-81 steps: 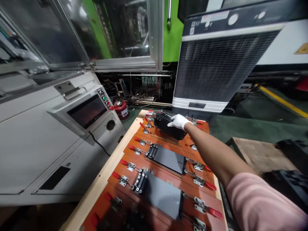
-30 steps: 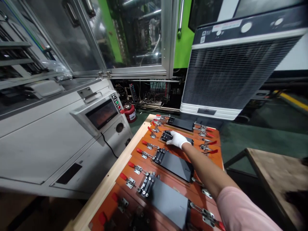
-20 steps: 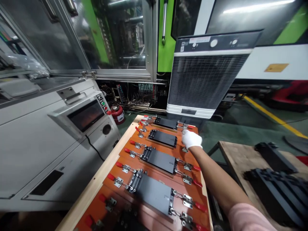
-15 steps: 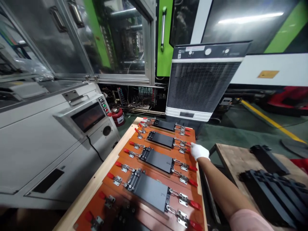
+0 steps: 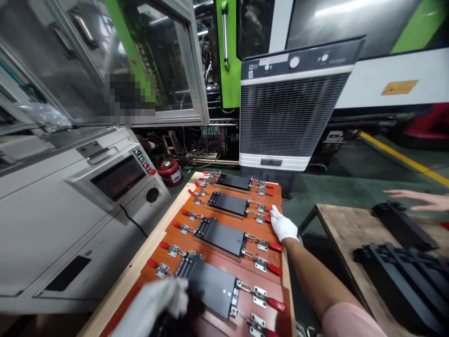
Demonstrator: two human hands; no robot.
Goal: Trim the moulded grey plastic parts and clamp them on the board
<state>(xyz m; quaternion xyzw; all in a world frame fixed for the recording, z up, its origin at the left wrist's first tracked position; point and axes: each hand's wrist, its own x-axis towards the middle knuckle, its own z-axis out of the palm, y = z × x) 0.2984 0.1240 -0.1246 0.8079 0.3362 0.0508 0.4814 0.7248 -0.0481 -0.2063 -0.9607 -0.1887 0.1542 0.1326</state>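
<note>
My right hand (image 5: 283, 226), in a white glove, is at the right edge of the orange fixture board (image 5: 228, 262). Its fingers close on a red toggle clamp handle (image 5: 269, 219) beside the second-farthest black panel (image 5: 228, 204). At the lower left, my gloved left hand (image 5: 157, 302) is smeared by motion, above the near left part of the board. A dark shape lies under it, and its fingers cannot be made out. Between the hands, a black panel (image 5: 213, 285) and another black panel (image 5: 220, 235) lie flat with clamps at both ends.
To the right, a wooden table (image 5: 336, 220) bears several long black parts (image 5: 403, 276); another person's bare hand (image 5: 421, 199) reaches over it. An air cooler (image 5: 277, 117) stands behind the board. At left is a grey machine cabinet (image 5: 115, 243) with a screen (image 5: 117, 178).
My left hand has come into view at the lower left. Another person's hand has appeared over the right table. My right hand remains by the same clamps while the view has shifted.
</note>
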